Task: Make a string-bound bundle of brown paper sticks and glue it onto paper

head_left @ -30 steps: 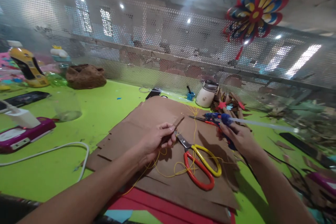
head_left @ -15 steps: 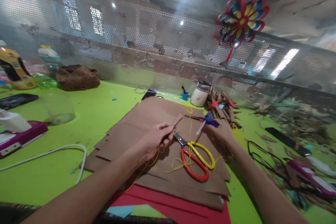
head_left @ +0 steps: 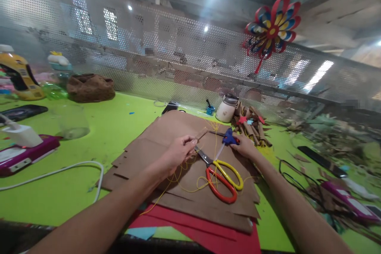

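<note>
My left hand (head_left: 181,151) is closed, pinching a narrow strip of brown paper (head_left: 201,133) that points up and to the right. Loops of yellow thread (head_left: 190,191) trail below these fingers. My right hand (head_left: 245,147) grips a blue glue gun (head_left: 228,137), with a pale glue stick (head_left: 219,151) jutting from it. A thin dark piece lies between the gun and the strip's tip; I cannot tell whether they touch. Scissors (head_left: 224,184) with one red and one yellow handle rest below both hands on stacked brown paper (head_left: 172,125).
Behind the paper stand a pale jar (head_left: 225,110) and a bundle of brown paper rolls (head_left: 253,125). Power strips (head_left: 44,149) and a white cable (head_left: 74,165) occupy the left. A black phone (head_left: 321,160), dark cords and scraps lie right. Red paper (head_left: 190,222) shows in front.
My right hand has moved a little left with the glue gun, closer to the paper strip. My left hand still holds the strip in nearly the same place.
</note>
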The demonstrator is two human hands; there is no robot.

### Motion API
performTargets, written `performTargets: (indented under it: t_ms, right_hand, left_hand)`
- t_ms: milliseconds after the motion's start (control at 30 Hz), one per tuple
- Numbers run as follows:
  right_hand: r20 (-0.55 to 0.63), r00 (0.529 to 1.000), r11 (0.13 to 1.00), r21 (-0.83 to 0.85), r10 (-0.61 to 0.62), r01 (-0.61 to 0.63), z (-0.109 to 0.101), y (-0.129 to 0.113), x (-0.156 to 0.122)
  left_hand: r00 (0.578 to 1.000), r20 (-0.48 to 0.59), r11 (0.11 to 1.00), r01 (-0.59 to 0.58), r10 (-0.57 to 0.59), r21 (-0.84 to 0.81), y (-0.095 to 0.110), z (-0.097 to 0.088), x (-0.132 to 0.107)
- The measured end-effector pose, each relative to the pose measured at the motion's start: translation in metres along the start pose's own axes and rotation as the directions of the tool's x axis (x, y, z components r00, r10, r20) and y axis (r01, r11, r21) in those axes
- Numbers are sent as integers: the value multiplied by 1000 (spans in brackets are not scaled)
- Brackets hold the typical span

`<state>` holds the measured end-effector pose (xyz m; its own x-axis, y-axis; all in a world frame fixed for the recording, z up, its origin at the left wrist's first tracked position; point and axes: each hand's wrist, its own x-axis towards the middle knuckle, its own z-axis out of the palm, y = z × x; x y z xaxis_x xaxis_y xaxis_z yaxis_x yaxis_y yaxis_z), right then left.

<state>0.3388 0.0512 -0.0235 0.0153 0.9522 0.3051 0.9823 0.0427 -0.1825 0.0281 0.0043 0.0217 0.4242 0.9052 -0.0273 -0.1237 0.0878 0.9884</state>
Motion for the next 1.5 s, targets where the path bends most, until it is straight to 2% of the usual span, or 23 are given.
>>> performTargets:
  t_ms: [133, 267, 333, 400, 467, 567, 633, 733, 833, 900, 967, 1067, 1167, 1233, 1333, 1400, 1433, 1500]
  right_hand:
    - [-85, 996, 999, 50, 10, -6, -10, -4, -7]
    - [-155, 988, 984, 180, 22, 6, -31, -34, -21]
    - [-125, 992, 887, 460, 17, 43, -42, -59, -31]
    - [-41, 999, 777, 628, -26, 47, -49, -87, -42]
    - [37, 999, 633, 774, -28, -11, -51, -111, -51]
    - [166, 984, 358, 924, -63, -133, -48, -136, -59]
    - [189, 979, 217, 961, -73, -169, -45, -143, -62]
    - [153, 988, 104, 983, -18, -151, -42, -144, -63]
    - [151, 988, 66, 986, 26, -152, -40, -139, -61]
    - [142, 985, 35, 989, 93, -146, -38, -135, -57]
    - [119, 977, 1, 993, 176, -121, -37, -130, -53]
    - [94, 964, -33, 996, 247, -89, -37, -125, -49]
    - [92, 958, -48, 995, 273, -82, -37, -121, -47]
    - [97, 952, -51, 995, 292, -86, -37, -118, -46]
    - [118, 945, -62, 993, 303, -105, -35, -112, -44]
    - [138, 944, -71, 990, 299, -123, -34, -109, -43]
    - [150, 944, -74, 988, 294, -134, -34, -108, -43]
    - [175, 944, -75, 984, 278, -161, -36, -108, -43]
  left_hand:
    - [998, 64, 999, -4, 7, -40, -2, 1, -1]
    - [995, 99, 1000, 12, -11, -5, -4, 3, -1]
    - [995, 102, 1000, 8, -10, 13, -4, 5, -1]
    - [994, 106, 1000, -3, 1, 18, -4, 7, -2]
    - [994, 109, 999, -26, 23, 22, -3, 10, -2]
    - [989, 142, 999, -45, 42, 24, -4, 14, -4]
    - [981, 193, 999, -38, 34, 20, -6, 16, -5]
    - [961, 277, 1000, -24, 21, 8, -11, 18, -5]
    - [938, 345, 1000, -28, 26, 1, -16, 17, -4]
    - [936, 351, 999, -36, 25, 24, -20, 16, -3]
    - [952, 304, 996, -63, 41, 64, -26, 16, -1]
    - [971, 198, 978, -159, 130, 137, -33, 16, -1]
    - [975, 132, 963, -203, 181, 179, -27, 16, -3]
    - [981, 80, 973, -185, 175, 138, -15, 13, -4]
    - [987, -49, 987, -157, 155, -40, 3, 1, -1]
    - [969, -203, 981, -161, 138, -103, 8, -8, 5]
    - [945, -280, 971, -208, 167, -122, 7, -13, 9]
    - [934, -318, 960, -224, 162, -170, 3, -18, 15]
